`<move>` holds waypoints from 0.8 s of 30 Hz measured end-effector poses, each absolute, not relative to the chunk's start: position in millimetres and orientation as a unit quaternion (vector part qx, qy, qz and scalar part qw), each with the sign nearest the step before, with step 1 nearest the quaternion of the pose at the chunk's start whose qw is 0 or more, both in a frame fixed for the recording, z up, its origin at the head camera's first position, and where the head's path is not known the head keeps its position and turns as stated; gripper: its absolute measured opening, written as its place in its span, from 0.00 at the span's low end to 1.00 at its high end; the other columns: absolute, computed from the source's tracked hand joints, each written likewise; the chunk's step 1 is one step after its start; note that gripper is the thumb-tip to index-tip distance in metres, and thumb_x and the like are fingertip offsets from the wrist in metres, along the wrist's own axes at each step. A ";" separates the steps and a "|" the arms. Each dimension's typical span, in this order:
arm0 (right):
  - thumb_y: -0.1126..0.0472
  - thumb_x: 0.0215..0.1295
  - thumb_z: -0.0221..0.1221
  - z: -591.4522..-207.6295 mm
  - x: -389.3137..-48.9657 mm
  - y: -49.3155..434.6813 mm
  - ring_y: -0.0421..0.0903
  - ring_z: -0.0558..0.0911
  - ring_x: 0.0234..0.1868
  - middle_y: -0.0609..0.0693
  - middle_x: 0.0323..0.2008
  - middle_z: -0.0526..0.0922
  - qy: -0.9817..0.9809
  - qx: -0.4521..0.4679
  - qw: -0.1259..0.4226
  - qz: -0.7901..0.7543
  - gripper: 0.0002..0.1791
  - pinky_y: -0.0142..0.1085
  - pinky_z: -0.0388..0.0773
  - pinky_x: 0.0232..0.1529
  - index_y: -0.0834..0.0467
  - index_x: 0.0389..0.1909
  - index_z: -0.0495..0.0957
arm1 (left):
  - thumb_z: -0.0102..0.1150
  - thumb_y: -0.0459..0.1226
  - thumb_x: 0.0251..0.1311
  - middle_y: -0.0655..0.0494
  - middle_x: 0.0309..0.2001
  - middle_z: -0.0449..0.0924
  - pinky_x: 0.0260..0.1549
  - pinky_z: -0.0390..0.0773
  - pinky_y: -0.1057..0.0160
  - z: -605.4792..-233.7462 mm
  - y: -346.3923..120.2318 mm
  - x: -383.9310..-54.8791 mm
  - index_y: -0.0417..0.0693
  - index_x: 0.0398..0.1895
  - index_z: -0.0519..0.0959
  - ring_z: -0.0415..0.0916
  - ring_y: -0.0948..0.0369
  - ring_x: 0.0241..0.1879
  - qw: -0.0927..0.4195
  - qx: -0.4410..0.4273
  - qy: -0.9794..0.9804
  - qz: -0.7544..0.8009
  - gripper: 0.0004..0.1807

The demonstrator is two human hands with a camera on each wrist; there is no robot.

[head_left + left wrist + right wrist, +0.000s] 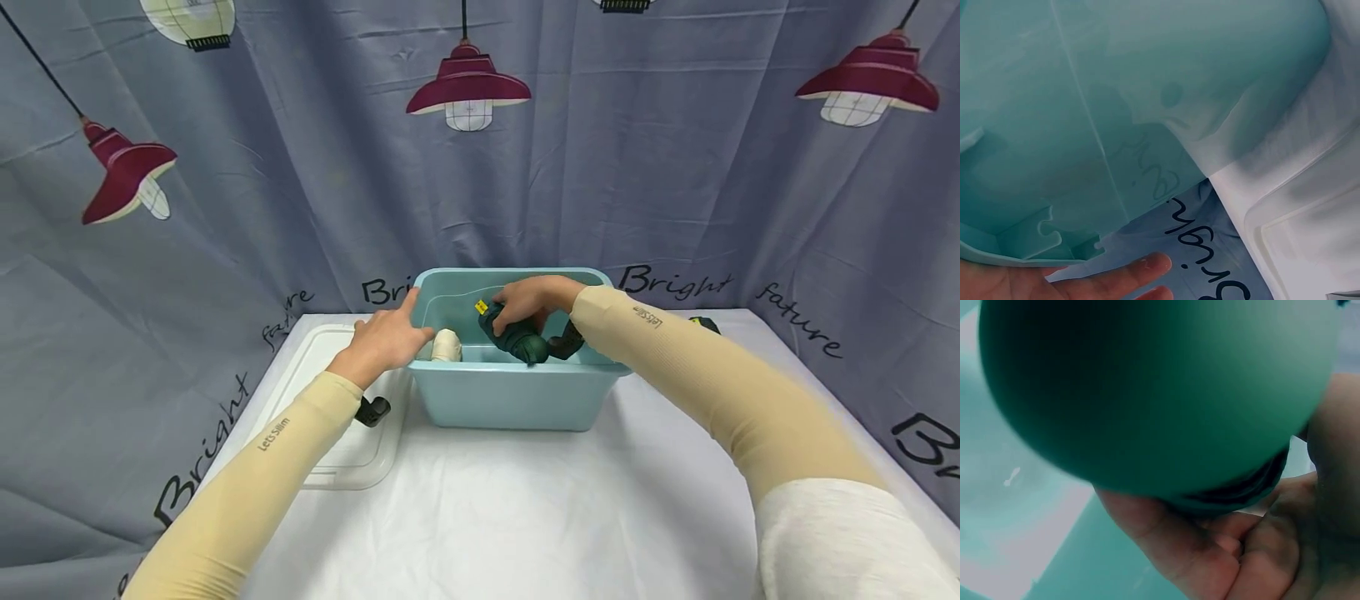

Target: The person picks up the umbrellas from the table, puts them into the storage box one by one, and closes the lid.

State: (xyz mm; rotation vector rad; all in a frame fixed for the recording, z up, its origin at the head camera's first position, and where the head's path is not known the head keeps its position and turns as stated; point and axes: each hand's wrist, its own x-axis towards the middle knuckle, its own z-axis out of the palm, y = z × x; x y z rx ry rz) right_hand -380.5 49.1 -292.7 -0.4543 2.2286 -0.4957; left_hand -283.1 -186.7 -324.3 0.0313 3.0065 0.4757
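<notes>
A light blue-green plastic bin [517,400] stands on the table. My right hand [528,302] is inside it, gripping a dark green folded umbrella [517,337] with a yellow tag. In the right wrist view, the umbrella's rounded green end [1166,394] fills the upper part, and curled fingers [1179,544] show beneath it. My left hand [390,337] rests at the bin's left rim with its index finger stretched out. In the left wrist view, straight fingers [1122,275] show beside the bin wall [1166,119]. A cream rolled bundle [446,346] sits inside the bin, near the left hand.
A white lid [352,467] lies on the table [510,517], left of the bin and partly under the left arm. Behind the right forearm, a dark item with yellow marking [705,324] peeks out. A grey-blue curtain [337,167] hangs close behind the table.
</notes>
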 end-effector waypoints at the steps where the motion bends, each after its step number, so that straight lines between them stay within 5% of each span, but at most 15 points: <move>1: 0.54 0.70 0.58 -294.8 -381.7 46.6 0.50 0.83 0.48 0.60 0.69 0.64 0.878 -0.180 0.399 -0.194 0.45 0.42 0.85 0.44 0.54 0.81 0.45 | 0.45 0.57 0.67 0.41 0.66 0.74 0.67 0.54 0.31 -324.5 -186.5 -283.1 0.59 0.83 0.38 0.73 0.45 0.63 0.049 0.010 0.986 0.157 0.47; 9: 0.55 0.69 0.58 -309.2 -389.2 28.4 0.50 0.83 0.45 0.58 0.56 0.75 0.880 -0.189 0.400 -0.173 0.26 0.42 0.85 0.42 0.59 0.65 0.68 | 0.44 0.58 0.68 0.41 0.69 0.72 0.66 0.57 0.32 -326.1 -186.1 -284.6 0.59 0.83 0.38 0.71 0.44 0.66 0.045 0.013 0.987 0.154 0.46; 24: 0.55 0.69 0.59 -334.5 -394.7 -0.7 0.47 0.84 0.40 0.54 0.50 0.79 0.869 -0.171 0.442 -0.140 0.18 0.40 0.84 0.43 0.63 0.52 0.77 | 0.45 0.58 0.69 0.40 0.68 0.72 0.66 0.58 0.33 -325.7 -186.2 -285.7 0.58 0.83 0.39 0.70 0.43 0.66 0.045 0.013 0.988 0.147 0.46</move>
